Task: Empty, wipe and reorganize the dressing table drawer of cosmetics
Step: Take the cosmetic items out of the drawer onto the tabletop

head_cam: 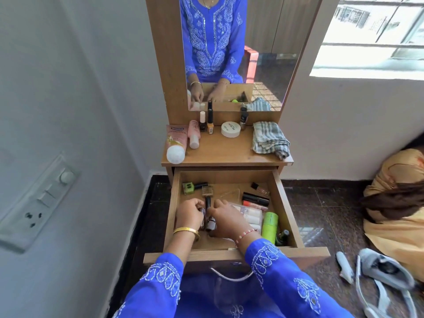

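Note:
The wooden drawer (290, 203) of the dressing table stands pulled out. Both my hands are inside it at the front left. My left hand (189, 213) has its fingers curled around a small dark bottle (202, 218). My right hand (226, 220) is curled over a small nail polish bottle (210, 224). Between them lies a gold-capped black bottle (207, 195). Also in the drawer are a green nail polish (188, 188), dark lipstick tubes (255, 199), a clear case (251, 216) and a green canister (269, 227).
On the tabletop (220, 152) lie two pink tubes (175, 142), several small bottles (210, 121), a white round jar (230, 129) and a striped folded cloth (269, 140). A mirror (263, 53) rises behind. Sandals (385, 271) and an orange bundle (399, 203) sit on the floor at right.

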`<state>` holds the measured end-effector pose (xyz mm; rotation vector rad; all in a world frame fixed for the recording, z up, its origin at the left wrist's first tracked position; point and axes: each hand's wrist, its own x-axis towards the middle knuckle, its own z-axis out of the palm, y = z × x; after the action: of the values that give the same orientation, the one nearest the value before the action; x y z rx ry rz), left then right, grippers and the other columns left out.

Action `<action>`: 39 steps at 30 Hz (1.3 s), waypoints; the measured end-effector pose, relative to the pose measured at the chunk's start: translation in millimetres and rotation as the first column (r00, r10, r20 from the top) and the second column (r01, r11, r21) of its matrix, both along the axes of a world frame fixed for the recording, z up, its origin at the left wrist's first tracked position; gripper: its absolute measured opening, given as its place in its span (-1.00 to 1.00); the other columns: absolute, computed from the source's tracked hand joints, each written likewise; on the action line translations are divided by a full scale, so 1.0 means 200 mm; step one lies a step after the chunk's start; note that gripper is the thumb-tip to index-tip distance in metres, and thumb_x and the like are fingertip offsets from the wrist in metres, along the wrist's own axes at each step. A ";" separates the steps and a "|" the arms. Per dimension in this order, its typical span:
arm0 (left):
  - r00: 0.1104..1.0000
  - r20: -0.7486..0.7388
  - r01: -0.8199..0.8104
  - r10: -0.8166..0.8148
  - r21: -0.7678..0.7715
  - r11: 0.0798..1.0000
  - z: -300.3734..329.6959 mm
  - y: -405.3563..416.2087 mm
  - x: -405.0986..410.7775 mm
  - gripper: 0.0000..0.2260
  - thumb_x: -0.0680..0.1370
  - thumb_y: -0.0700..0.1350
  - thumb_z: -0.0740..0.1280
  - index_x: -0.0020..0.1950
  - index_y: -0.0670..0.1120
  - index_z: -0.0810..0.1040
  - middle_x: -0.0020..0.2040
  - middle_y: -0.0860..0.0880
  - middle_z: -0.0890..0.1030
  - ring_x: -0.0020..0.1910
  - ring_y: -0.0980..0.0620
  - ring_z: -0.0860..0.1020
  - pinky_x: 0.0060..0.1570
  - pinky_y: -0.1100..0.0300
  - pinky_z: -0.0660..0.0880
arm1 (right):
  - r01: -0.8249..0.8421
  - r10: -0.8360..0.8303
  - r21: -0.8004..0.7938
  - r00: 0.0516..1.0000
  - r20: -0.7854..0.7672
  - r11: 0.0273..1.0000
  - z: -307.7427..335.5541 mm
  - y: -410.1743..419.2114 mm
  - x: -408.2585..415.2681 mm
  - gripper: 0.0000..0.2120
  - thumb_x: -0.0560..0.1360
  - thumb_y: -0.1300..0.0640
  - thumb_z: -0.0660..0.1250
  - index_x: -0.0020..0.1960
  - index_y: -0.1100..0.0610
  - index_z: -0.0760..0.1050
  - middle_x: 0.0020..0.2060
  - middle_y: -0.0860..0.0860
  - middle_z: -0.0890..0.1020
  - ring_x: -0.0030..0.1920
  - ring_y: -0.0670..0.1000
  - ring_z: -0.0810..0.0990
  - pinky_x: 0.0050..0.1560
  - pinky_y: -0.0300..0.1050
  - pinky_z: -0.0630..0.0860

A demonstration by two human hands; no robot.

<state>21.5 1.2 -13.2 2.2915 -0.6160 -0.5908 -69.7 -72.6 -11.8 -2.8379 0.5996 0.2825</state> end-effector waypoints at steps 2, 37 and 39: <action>0.994 0.034 0.096 -0.099 0.094 0.991 -0.01 0.00 0.00 -0.66 0.45 -0.37 0.19 0.05 -0.05 0.62 0.08 -0.07 0.63 0.08 -0.09 0.55 0.08 0.15 0.50 | -0.020 0.020 -0.029 1.000 -0.018 0.999 0.00 0.00 0.01 -0.41 0.37 0.02 0.41 0.35 0.10 0.34 0.17 0.16 0.43 0.20 0.18 0.39 0.18 0.05 0.43; 0.999 0.033 0.013 -0.014 0.010 1.000 0.03 0.03 -0.02 -0.86 0.48 -0.06 0.35 0.00 -0.08 0.56 -0.07 -0.06 0.63 -0.11 -0.05 0.55 -0.19 0.23 0.40 | 0.142 -0.894 0.978 0.402 -0.197 -0.151 0.05 -0.13 -0.04 -0.61 0.56 -0.14 0.13 -0.19 0.16 0.47 -0.46 0.07 0.49 -0.50 -0.04 0.47 -0.42 -0.19 0.43; 1.000 -0.016 -0.026 0.025 -0.055 0.998 0.04 0.03 -0.01 -0.86 0.45 -0.03 0.38 -0.07 -0.07 0.58 -0.13 -0.04 0.62 -0.10 -0.05 0.56 -0.17 0.22 0.42 | 0.151 -0.903 0.977 0.383 -0.196 -0.148 0.04 -0.14 -0.03 -0.66 0.59 -0.09 0.12 -0.15 0.14 0.46 -0.51 0.06 0.48 -0.54 -0.05 0.43 -0.44 -0.22 0.35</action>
<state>19.5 7.5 -5.7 2.2377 -0.5877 -0.5720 -76.1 -99.7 -4.4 -0.9211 1.0216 -0.3833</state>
